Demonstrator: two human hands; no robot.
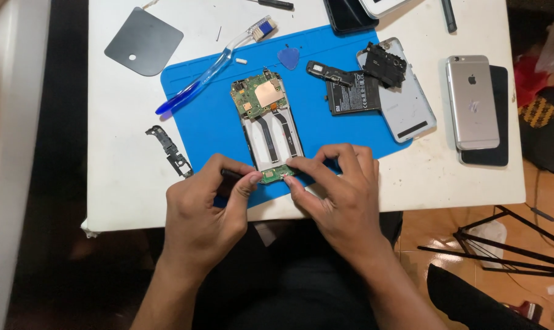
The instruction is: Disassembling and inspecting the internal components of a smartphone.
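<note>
Opened phone [267,125]: on blue mat [209,122], back off, green board exposed.
Left hand [206,205]: fingers pinching a thin dark tool [231,174] at its bottom edge.
Right hand [341,189]: fingertips pressing the small lower board [275,176].
Battery [352,98]: black, labelled rectangle, right of phone.

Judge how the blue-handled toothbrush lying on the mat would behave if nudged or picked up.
The toothbrush looks like thin plastic, so probably light and fairly stiff. Its smooth, glossy handle may be a bit slippery. Long and narrow, lying half on the blue mat, it would likely pivot or slide rather than roll.
</note>
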